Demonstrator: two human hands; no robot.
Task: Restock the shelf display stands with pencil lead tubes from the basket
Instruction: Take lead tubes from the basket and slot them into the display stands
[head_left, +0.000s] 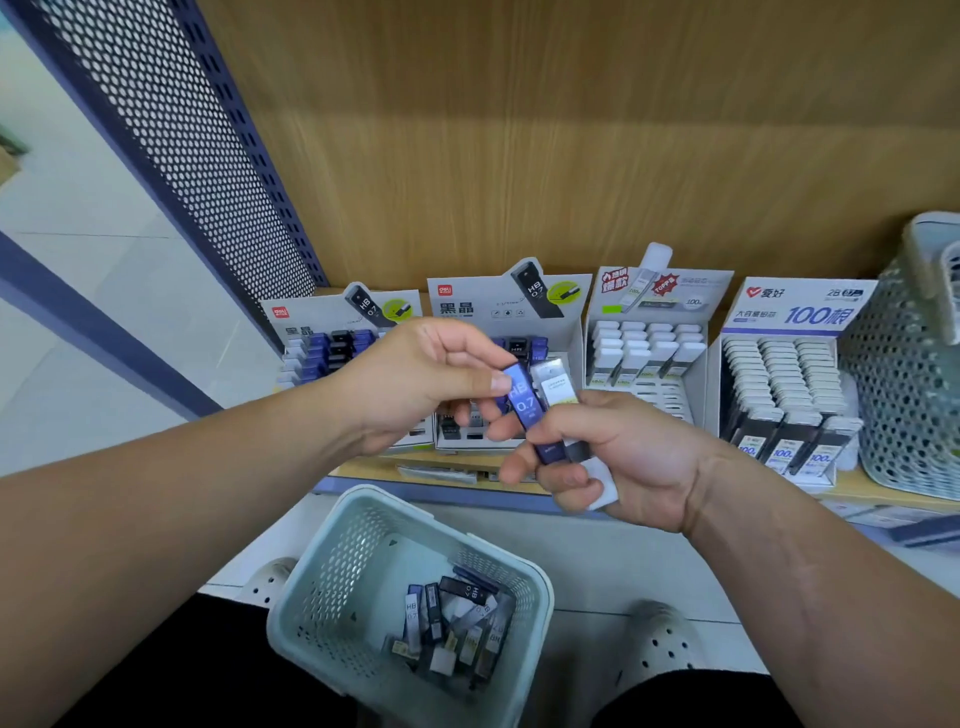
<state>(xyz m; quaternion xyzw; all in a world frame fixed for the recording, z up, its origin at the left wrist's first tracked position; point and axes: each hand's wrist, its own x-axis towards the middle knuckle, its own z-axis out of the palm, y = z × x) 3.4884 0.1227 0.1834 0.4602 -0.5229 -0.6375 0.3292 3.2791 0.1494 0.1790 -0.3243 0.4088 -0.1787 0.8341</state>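
Blue lead tube marked HB 0.7 sits between both hands: the left hand pinches its top, and the right hand grips its lower end together with a clear tube. Basket holding more tubes lies below, and display stands line the shelf behind.

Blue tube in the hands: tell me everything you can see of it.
The blue tube is a flat, slim case of glossy blue plastic printed HB 0.7 in white, darker at its lower end. It stands nearly upright, top tilted left. The left hand pinches its upper part; the right hand grips its lower end along with a clear tube against its right side. It is in mid-air before the stands.
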